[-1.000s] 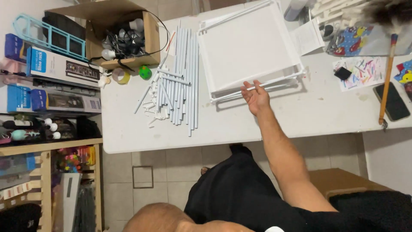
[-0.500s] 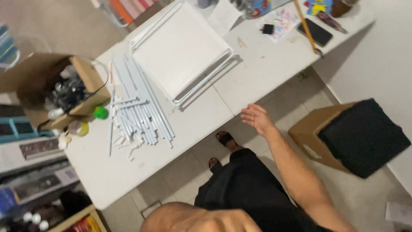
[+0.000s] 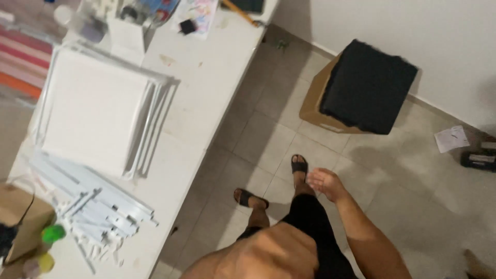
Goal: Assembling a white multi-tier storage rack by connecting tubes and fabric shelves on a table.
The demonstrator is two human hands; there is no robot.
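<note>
Head view is looking down at a person standing just beside a white worktop (image 3: 206,98). Only one hand is showing, the right hand (image 3: 324,183). It is hanging over the tiled floor (image 3: 413,196), loosely spread and grasping nothing, well apart from the worktop. Nearest to it are the person's feet in black sandals (image 3: 299,165). On the worktop, a stack of white panels (image 3: 93,111) is lying flat. Toward the near end of the worktop from the panels, a bundle of white rods (image 3: 98,204) is lying loose. Across the floor from the worktop, a cardboard box (image 3: 315,103) with a black cover is standing against the wall.
</note>
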